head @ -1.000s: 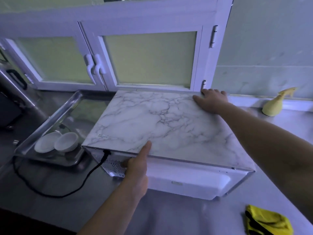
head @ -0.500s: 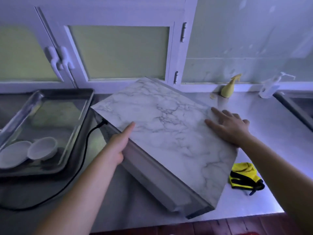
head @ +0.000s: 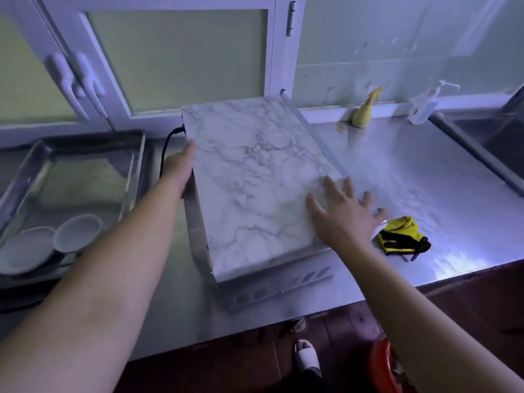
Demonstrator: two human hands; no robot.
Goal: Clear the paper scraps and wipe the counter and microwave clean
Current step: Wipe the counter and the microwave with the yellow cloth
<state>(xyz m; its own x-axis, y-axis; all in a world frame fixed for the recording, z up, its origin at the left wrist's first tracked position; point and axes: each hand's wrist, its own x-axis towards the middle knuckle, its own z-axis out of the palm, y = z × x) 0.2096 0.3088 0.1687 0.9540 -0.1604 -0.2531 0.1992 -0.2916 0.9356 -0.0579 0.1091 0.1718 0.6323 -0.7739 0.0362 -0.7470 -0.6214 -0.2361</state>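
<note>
Both your arms reach forward, almost straight. Your right hand (head: pixel 344 219) lies flat on the microwave (head: pixel 255 180) top near its 4 o'clock corner, fingers spread, probably to steer it. Your left hand (head: pixel 180 173) is at its 9 o'clock side, thumb at the top edge; the fingers are hidden, so I cannot tell their curl. The microwave stands askew mid-counter (head: pixel 397 165), I think to free the surface behind. The cloth (head: pixel 401 235) lies at 3 o'clock, untouched.

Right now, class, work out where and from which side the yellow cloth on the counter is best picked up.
Pinch the raised yellow fold of the yellow cloth, probably coming from above with the right hand. It lies crumpled on the counter, clear of the microwave, and that hand is nearest.
</note>
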